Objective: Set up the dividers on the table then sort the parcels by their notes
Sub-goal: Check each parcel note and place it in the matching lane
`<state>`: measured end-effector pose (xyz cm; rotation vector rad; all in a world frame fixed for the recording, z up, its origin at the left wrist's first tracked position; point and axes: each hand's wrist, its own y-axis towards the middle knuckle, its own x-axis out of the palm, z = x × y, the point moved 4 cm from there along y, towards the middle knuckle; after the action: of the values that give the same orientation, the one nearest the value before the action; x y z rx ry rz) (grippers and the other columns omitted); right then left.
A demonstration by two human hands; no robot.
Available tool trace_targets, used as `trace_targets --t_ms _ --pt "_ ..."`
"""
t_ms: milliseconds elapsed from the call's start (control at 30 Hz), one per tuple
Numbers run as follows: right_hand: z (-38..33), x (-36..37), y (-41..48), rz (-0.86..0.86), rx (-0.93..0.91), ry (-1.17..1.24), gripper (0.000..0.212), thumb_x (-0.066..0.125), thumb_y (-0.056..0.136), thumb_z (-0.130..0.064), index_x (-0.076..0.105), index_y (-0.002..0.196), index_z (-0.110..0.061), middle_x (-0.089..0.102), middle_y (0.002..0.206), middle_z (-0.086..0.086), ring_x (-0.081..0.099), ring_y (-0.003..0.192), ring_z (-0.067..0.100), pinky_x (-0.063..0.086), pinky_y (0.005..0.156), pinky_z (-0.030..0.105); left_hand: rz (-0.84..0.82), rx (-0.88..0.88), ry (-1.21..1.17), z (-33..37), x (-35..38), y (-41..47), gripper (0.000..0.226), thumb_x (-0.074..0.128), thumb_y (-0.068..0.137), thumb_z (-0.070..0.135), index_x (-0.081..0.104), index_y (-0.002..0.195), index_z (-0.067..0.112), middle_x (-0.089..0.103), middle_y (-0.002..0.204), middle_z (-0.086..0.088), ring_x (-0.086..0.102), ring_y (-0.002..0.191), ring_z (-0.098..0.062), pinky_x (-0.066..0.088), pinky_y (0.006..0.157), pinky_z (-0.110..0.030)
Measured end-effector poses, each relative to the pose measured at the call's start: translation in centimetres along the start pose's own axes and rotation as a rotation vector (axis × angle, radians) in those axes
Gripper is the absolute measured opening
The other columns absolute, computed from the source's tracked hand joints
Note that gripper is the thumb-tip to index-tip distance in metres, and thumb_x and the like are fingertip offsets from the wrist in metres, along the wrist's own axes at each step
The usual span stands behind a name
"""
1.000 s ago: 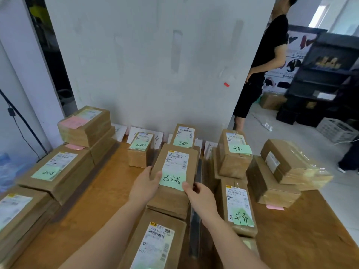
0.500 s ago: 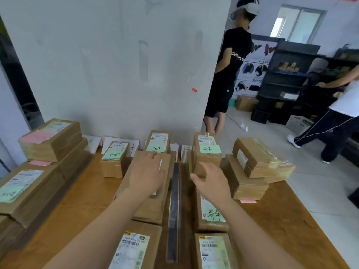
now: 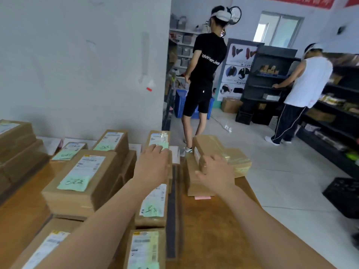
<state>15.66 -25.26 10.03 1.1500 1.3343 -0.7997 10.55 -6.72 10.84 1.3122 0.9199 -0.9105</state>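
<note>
Head view: hands (image 3: 184, 169) over parcels (image 3: 206, 167)

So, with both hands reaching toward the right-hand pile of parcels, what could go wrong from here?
1. The top parcel lies askew on the lower parcel; the right hand could push it off the table edge.
2. The left hand covers a green note, so it could be misread.
3. The pink note under the pile could tear.
</note>
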Motion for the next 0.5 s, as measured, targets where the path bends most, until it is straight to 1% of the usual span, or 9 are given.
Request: trace_targets --t_ms 67,233,400,500 --pt "2.5 -0.4 -0.1 -0.008 -0.002 -0.016 0.051 0.053 0.09 -0.052 0.05 0.13 -0.022 0.053 0.132 0.006 0.045 0.126 0.027 0.041 0.104 0.042 -0.006 -0.008 -0.011 2.7 0.6 0.3 0.037 0.054 0.092 0.033 0.053 0.126 0.018 0.057 0.13 -0.001 0.047 0.125 -0.022 0.042 0.098 -0.036" --pt "7.3 -0.4 -0.1 -0.024 0.005 -0.032 0.055 0.057 0.089 -0.049 0.046 0.136 -0.023 0.049 0.138 0.007 0.042 0.129 0.027 0.035 0.107 0.043 -0.044 -0.027 -0.024 8.2 2.5 0.9 0.043 0.056 0.093 0.035 0.049 0.133 0.021 0.052 0.138 0.0 0.041 0.133 -0.021 0.038 0.107 -0.037" --pt "10.6 0.6 0.6 -0.06 0.029 -0.006 0.063 0.059 0.087 -0.046 0.042 0.141 -0.017 0.047 0.139 0.008 0.041 0.13 0.029 0.037 0.105 0.043 -0.089 -0.004 0.003 11.1 4.7 2.5 0.043 0.056 0.092 0.032 0.05 0.133 0.019 0.053 0.136 -0.001 0.042 0.131 -0.021 0.038 0.106 -0.036" --pt "12.0 1.6 1.7 -0.084 0.055 0.02 0.07 0.06 0.085 -0.043 0.037 0.145 -0.016 0.047 0.138 0.009 0.04 0.13 0.029 0.037 0.104 0.043 -0.12 0.041 0.032 12.2 6.1 4.2 0.038 0.056 0.091 0.029 0.053 0.127 0.017 0.055 0.132 -0.002 0.045 0.127 -0.022 0.04 0.103 -0.037"
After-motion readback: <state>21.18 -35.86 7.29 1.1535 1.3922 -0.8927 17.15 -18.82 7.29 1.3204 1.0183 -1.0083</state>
